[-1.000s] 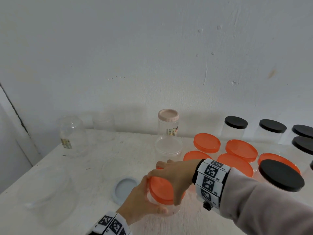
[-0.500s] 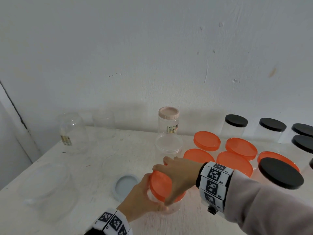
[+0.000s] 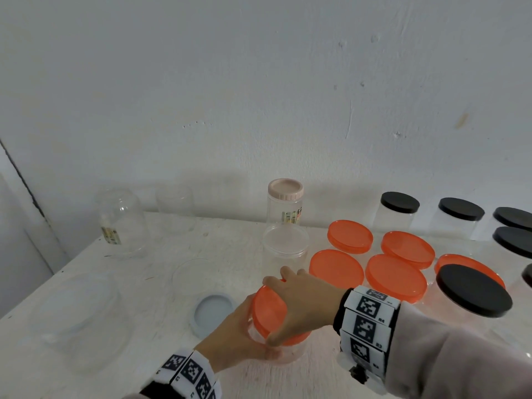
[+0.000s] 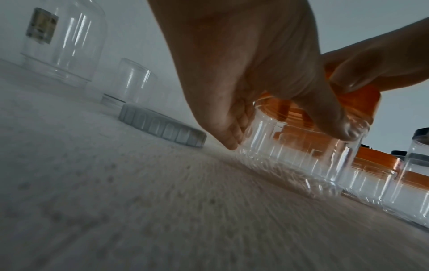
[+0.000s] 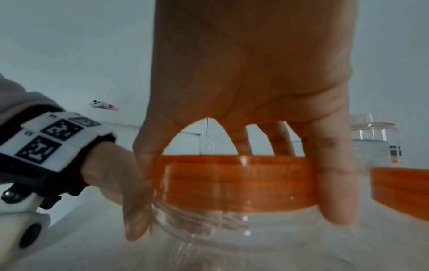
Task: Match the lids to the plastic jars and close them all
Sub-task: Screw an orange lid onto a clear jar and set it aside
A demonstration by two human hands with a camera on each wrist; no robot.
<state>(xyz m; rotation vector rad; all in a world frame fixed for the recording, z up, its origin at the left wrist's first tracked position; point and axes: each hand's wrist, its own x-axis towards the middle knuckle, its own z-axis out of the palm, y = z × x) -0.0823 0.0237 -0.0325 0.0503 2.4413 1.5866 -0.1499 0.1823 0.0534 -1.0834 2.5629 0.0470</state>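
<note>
My right hand [image 3: 302, 303] is clawed over the orange lid [image 3: 269, 309], thumb and fingers [image 5: 334, 183] pinching its rim, while my left hand [image 3: 230, 335] is wrapped round the clear jar [image 3: 288, 351] below it, down at 6 o'clock on the desk [image 3: 144, 283]. In the right wrist view the lid looks level, but a band of thread shows under its skirt — I judge it only partly screwed down. If I twist with the lid tipped it could cross-thread and jam; if my left hand slackens, the smooth jar could spin with the lid or skid into the gray lid [image 3: 213, 312] at 9 o'clock.

Counting what I can see: six orange lids including mine, five of them on jars toward 3 o'clock; six black-lidded jars at the right edge, one barely showing; one pink-lidded jar [image 3: 285, 204] at 12 o'clock; one open jar [image 3: 285, 246] before it; two upturned clear jars at 10 o'clock — other clear pieces on the left I cannot make out.
</note>
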